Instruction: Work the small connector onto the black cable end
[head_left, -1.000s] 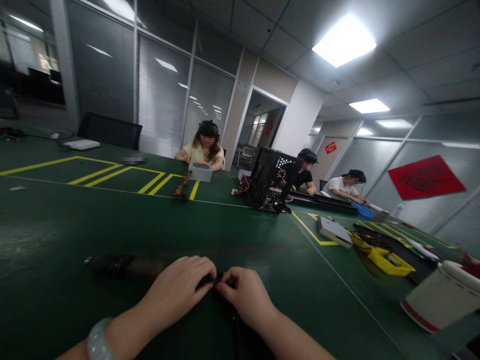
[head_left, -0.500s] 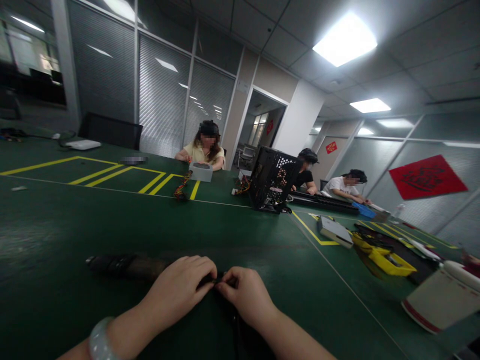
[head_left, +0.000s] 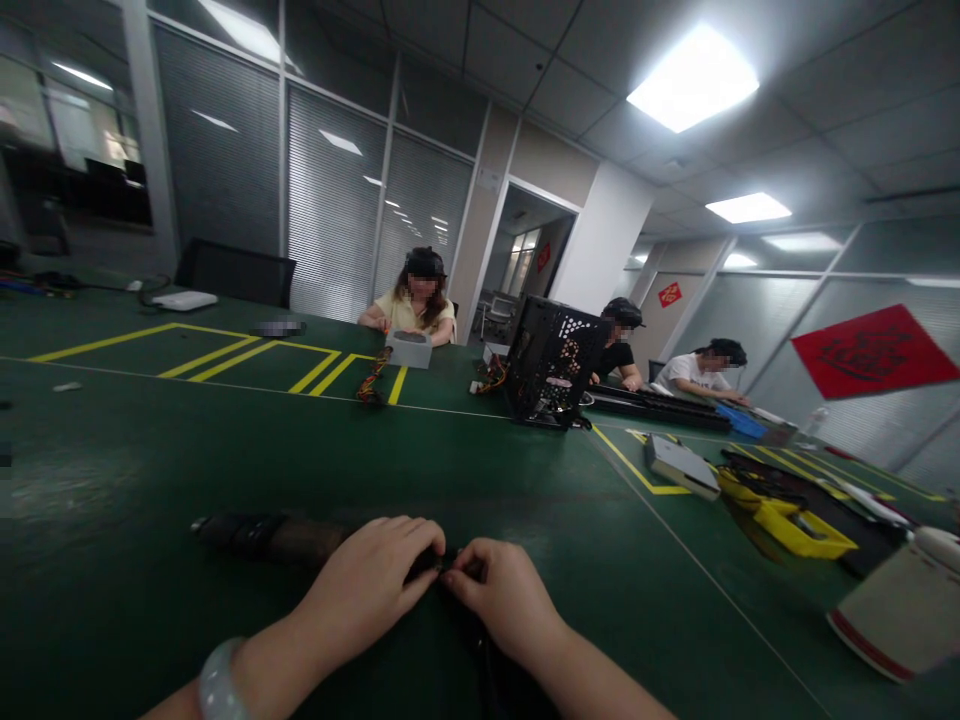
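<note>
A dark electric screwdriver (head_left: 274,536) lies along the green table, its narrow metal tip pointing left. My left hand (head_left: 382,570) is closed around its rear end, with a pale bangle on that wrist. Close against it, my right hand (head_left: 502,590) pinches the end of a black cable (head_left: 481,650) with thumb and fingers. The cable drops from there toward my body. Fingertips of both hands nearly meet, and the joint between screwdriver and cable is mostly hidden by them.
A black computer case (head_left: 555,365) stands across the table. Near it are a grey power supply (head_left: 409,349) with wires, a flat grey box (head_left: 682,466), a yellow tray (head_left: 806,530) and a white container (head_left: 896,600) at right. Three people sit at the far side.
The view has shifted slightly, so everything appears a little further right. Both hands keep their grip at the same joint, with hardly any movement.
</note>
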